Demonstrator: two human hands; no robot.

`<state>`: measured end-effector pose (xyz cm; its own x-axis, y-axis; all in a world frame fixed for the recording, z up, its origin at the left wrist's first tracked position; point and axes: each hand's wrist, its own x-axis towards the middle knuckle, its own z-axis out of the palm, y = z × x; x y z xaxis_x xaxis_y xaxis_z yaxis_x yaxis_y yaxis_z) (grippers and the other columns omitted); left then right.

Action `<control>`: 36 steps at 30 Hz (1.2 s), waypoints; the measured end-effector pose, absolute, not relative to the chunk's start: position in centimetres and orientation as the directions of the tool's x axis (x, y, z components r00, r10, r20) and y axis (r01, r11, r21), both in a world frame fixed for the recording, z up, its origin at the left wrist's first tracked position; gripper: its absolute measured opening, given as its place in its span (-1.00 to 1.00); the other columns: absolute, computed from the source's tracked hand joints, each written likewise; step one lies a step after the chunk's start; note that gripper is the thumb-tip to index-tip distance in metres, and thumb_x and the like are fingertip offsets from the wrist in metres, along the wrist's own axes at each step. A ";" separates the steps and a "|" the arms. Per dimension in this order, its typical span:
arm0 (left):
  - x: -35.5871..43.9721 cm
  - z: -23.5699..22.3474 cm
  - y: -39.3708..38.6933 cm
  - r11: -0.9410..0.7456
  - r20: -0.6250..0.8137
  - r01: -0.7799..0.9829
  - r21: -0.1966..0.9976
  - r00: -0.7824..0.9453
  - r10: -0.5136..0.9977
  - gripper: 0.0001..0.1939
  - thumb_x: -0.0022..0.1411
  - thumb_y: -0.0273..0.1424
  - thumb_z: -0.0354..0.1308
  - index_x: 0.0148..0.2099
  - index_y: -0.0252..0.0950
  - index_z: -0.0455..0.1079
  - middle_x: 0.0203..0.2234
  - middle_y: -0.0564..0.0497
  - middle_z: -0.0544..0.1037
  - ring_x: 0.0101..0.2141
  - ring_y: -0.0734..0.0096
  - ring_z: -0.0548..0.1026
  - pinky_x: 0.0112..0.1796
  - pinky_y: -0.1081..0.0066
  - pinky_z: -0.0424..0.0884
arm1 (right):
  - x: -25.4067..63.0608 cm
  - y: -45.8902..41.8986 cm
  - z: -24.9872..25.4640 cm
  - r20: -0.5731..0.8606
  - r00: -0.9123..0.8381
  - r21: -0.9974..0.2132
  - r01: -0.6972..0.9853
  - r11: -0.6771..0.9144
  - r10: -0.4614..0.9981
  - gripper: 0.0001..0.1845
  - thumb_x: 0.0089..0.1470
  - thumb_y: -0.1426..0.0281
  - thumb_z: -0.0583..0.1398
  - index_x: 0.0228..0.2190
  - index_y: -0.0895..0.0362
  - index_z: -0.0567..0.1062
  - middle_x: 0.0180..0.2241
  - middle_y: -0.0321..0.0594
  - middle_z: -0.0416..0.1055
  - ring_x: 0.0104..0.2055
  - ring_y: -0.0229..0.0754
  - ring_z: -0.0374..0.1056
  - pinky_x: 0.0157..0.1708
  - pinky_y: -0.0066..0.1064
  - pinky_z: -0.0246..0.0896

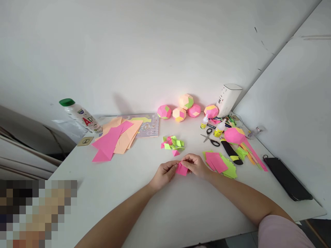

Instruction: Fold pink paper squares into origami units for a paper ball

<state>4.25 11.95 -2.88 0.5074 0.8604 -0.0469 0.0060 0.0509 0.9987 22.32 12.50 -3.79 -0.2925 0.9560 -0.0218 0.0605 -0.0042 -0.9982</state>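
A small pink paper square (182, 169) is pinched between both hands above the front middle of the table. My left hand (164, 174) closes thumb and fingers on its upper left edge. On its upper right side, my right hand (196, 166) grips it the same way. The paper's top edge looks bent or creased, though fingertips partly cover it. Just beyond lies a pile of small folded green and pink paper pieces (173, 142), with one pink folded piece (176, 153) at its near side. Right of my right hand rest pink paper squares (216, 162) over green paper squares (230, 168).
Scissors (210, 137), glue bottles (219, 128) and a black-and-yellow cutter (231, 151) lie right. Several paper balls (179, 114) line the wall. Larger pink sheets (110, 143), a notebook (152, 125) and a white bottle (82, 115) stand left; a black phone (287, 177) lies far right.
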 end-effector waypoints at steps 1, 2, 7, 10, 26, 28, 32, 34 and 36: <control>4.2 -2.9 12.0 0.050 -0.047 0.008 0.999 0.508 0.860 -0.60 0.19 -0.19 -0.02 -0.07 -0.35 0.41 -0.75 0.16 0.19 -0.71 0.60 0.09 -0.66 0.55 0.05 | 22.3 12.5 -3.8 -0.021 -0.297 -0.998 0.063 -0.003 0.955 -0.72 -0.03 0.19 0.19 -0.43 0.18 0.39 -0.58 -0.33 0.34 -0.61 -0.35 0.25 -0.65 -0.53 0.15; 4.2 -2.8 12.0 0.050 -0.048 0.010 0.999 0.510 0.859 -0.60 0.19 -0.19 -0.02 -0.08 -0.35 0.41 -0.75 0.16 0.19 -0.71 0.60 0.09 -0.66 0.55 0.05 | 22.4 12.5 -3.7 -0.021 -0.302 -0.998 0.067 -0.001 0.953 -0.71 -0.03 0.19 0.19 -0.43 0.18 0.39 -0.58 -0.33 0.34 -0.61 -0.34 0.25 -0.65 -0.53 0.15; 4.2 -3.2 12.0 0.048 -0.056 0.029 0.998 0.524 0.850 -0.63 0.19 -0.19 -0.01 -0.12 -0.35 0.41 -0.70 0.15 0.24 -0.70 0.64 0.07 -0.66 0.56 0.03 | 22.5 12.4 -3.5 -0.029 -0.313 -0.996 0.088 -0.002 0.949 -0.72 -0.04 0.19 0.19 -0.45 0.18 0.39 -0.60 -0.35 0.31 -0.61 -0.34 0.23 -0.64 -0.52 0.13; 4.3 -3.7 12.1 0.034 -0.048 0.038 0.999 0.510 0.859 -0.67 0.16 -0.21 0.06 -0.18 -0.37 0.41 -0.68 0.15 0.24 -0.68 0.65 0.07 -0.65 0.57 0.03 | 22.5 12.4 -3.6 -0.026 -0.322 -0.996 0.092 0.004 0.946 -0.73 -0.04 0.21 0.20 -0.47 0.18 0.39 -0.62 -0.36 0.28 -0.63 -0.37 0.19 -0.65 -0.53 0.10; 4.3 -4.1 12.2 0.054 -0.083 0.075 0.996 0.479 0.874 -0.71 0.11 -0.20 0.10 -0.45 -0.33 0.26 -0.71 0.19 0.22 -0.70 0.68 0.06 -0.66 0.58 0.01 | 22.7 12.3 -3.6 -0.060 -0.391 -0.996 0.081 -0.031 0.919 -0.81 0.03 0.30 0.14 -0.50 0.17 0.31 -0.65 -0.42 0.18 -0.64 -0.39 0.11 -0.65 -0.55 0.03; 4.2 -4.2 12.2 0.065 -0.090 0.067 0.996 0.487 0.869 -0.72 0.12 -0.20 0.10 -0.45 -0.33 0.26 -0.70 0.19 0.23 -0.70 0.67 0.08 -0.66 0.58 0.01 | 22.7 12.4 -3.6 -0.052 -0.390 -0.997 0.074 -0.025 0.919 -0.80 0.05 0.29 0.12 -0.48 0.17 0.31 -0.62 -0.39 0.22 -0.61 -0.37 0.16 -0.62 -0.53 0.07; 4.1 -4.2 12.3 0.086 -0.096 0.043 0.995 0.498 0.862 -0.74 0.13 -0.22 0.09 -0.44 -0.32 0.23 -0.72 0.20 0.21 -0.71 0.67 0.09 -0.67 0.58 0.00 | 22.7 12.4 -3.6 -0.033 -0.396 -0.999 0.050 -0.014 0.917 -0.80 0.10 0.28 0.06 -0.46 0.16 0.29 -0.57 -0.35 0.25 -0.58 -0.35 0.20 -0.60 -0.51 0.09; 4.0 -4.2 12.3 0.087 -0.094 0.037 0.995 0.500 0.861 -0.74 0.14 -0.23 0.08 -0.45 -0.32 0.22 -0.72 0.20 0.21 -0.71 0.67 0.09 -0.67 0.58 0.00 | 22.7 12.3 -3.5 -0.018 -0.417 -0.998 0.064 0.009 0.909 -0.83 0.09 0.30 0.08 -0.42 0.15 0.30 -0.56 -0.37 0.23 -0.59 -0.36 0.16 -0.61 -0.53 0.06; 4.1 -4.2 12.3 0.084 -0.091 0.038 0.996 0.502 0.860 -0.75 0.14 -0.25 0.08 -0.45 -0.32 0.22 -0.72 0.20 0.20 -0.70 0.67 0.09 -0.66 0.58 0.01 | 22.6 12.2 -3.5 0.000 -0.437 -0.994 0.100 0.048 0.899 -0.86 0.05 0.33 0.12 -0.40 0.15 0.31 -0.57 -0.39 0.19 -0.60 -0.38 0.10 -0.62 -0.54 0.02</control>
